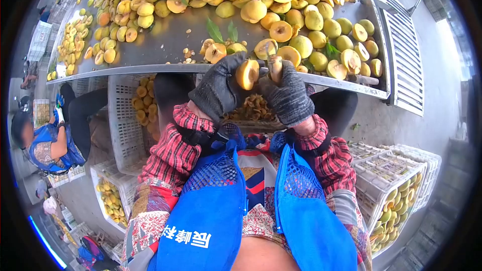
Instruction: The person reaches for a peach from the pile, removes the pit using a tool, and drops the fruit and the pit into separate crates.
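Dark grey knitted gloves cover both hands at the near edge of a metal table (165, 68). My left hand (221, 86) is closed on a halved yellow peach (247, 74), its cut face showing. Beside it my right hand (288, 95) grips the wooden handle of a small tool (274, 68), whose metal end lies by another cut peach half (265, 48). Whole and halved peaches (301, 46) are heaped just beyond the hands. Green leaves (214, 31) and small pit pieces (188, 55) lie on the metal to the left.
Crates of peaches stand at the right (386, 185) and lower left (111, 198). Another white crate (125, 125) is under the table, left of my legs. A slatted white rack (401, 55) adjoins the table's right end. A co-worker (55, 143) in blue sits at the far left.
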Demonstrator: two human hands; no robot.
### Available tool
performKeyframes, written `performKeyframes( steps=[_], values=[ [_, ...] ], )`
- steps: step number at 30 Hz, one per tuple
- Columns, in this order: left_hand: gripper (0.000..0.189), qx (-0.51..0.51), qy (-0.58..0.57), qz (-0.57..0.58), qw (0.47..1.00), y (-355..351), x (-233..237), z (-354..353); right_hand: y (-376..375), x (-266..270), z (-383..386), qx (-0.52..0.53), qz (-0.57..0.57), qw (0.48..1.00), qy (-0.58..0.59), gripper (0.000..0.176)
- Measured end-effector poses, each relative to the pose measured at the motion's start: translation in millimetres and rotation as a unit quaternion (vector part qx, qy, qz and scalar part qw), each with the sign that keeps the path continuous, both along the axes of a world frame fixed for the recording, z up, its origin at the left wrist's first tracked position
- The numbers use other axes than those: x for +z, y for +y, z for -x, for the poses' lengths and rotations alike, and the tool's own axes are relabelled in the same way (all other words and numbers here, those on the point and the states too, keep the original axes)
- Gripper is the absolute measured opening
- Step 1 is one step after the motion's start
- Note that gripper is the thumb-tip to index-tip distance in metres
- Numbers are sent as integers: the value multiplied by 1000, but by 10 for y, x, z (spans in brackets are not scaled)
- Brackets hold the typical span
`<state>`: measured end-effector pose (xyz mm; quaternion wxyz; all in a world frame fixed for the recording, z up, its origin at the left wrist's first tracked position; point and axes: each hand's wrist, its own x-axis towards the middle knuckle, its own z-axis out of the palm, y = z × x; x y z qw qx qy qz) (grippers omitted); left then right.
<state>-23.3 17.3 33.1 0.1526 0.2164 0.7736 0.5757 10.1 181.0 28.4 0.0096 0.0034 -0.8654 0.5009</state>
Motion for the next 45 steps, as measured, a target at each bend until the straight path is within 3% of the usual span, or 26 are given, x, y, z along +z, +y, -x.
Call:
performKeyframes(
  steps=[2, 3, 4, 5, 6, 7, 8, 10, 11, 15, 16, 17, 18, 19, 20, 21, 22, 24, 26, 27, 29, 33, 35, 39, 41, 45],
  values=[
    [31, 18, 40, -94, 995, 0, -68, -26, -6, -15, -45, -19, -5, 1000, 9, 32],
    [37, -8, -155, -187, 970, 1, -93, 40, 6, -15, -97, -3, 61, 997, -37, 32],
    [37, -8, -156, -188, 970, 14, -105, 56, 14, -15, -152, 13, 126, 989, -82, 32],
    [37, 55, -369, -397, 839, 44, -103, 65, 10, -15, -223, 12, 125, 989, -84, 32],
    [37, 112, -542, -561, 615, 87, -45, 70, -5, -11, -304, 18, 152, 980, -126, 32],
    [40, 104, -535, -576, 609, 121, 37, 59, -26, -9, -373, 24, 178, 969, -168, 32],
    [40, 104, -537, -576, 608, 134, -20, 60, -49, -10, -419, 29, 205, 955, -210, 32],
    [46, 109, -484, -559, 664, 167, -119, 65, -97, -122, -449, 35, 180, 966, -181, 32],
    [47, 56, -473, -540, 694, 161, -130, 29, -120, -154, -438, 40, 195, 961, -193, 31],
    [41, 13, -404, -481, 778, 152, 7, -48, -154, -208, -369, 31, 241, 946, -215, 27],
    [41, 14, -405, -481, 777, 98, 10, -42, -147, -222, -343, 34, 253, 946, -200, 26],
    [37, -22, -221, -248, 943, 41, 8, -34, -128, -267, -305, 55, 162, 978, -116, 23],
    [34, -55, -11, 15, 998, 13, 10, -31, -128, -250, -307, 55, 162, 978, -117, 23],
    [34, -55, -11, 16, 998, 24, 20, -37, -131, -205, -303, 48, 164, 974, -151, 25],
    [33, -4, -169, -145, 975, 57, 35, -46, -136, -153, -298, 42, 166, 968, -185, 27],
    [32, 46, -317, -298, 899, 98, 49, -57, -139, -81, -303, 43, 166, 968, -185, 27],
    [31, 94, -448, -435, 775, 134, 57, -68, -137, 2, -325, 46, 139, 976, -158, 27],
    [31, 110, -436, -433, 781, 157, 41, -68, -140, 37, -360, 47, 111, 984, -132, 28],
    [33, 85, -489, -516, 698, 142, -41, -27, -156, 8, -388, 62, 88, 980, -165, 29],
    [33, 85, -489, -517, 698, 139, -109, -34, -167, -39, -407, 63, 88, 980, -166, 29],
    [30, -4, -359, -543, 759, 133, -256, -45, -188, -140, -433, 68, 53, 996, -14, 30],
    [31, -30, -299, -557, 774, 177, -260, -88, -194, 25, -381, 72, 77, 986, -131, 30],
    [36, 96, -411, -537, 731, 205, -113, -107, -211, -18, -372, 65, 71, 979, -179, 29],
    [37, 58, -368, -559, 740, 200, -256, -128, -246, -29, -368, 69, 36, 991, -109, 28],
    [40, 94, -318, -518, 788, 245, -241, -170, -272, -41, -351, 79, 32, 993, -77, 28],
    [43, 132, -348, -536, 758, 303, -258, -184, -331, -44, -325, 53, 105, 986, -116, 29]
  ],
)
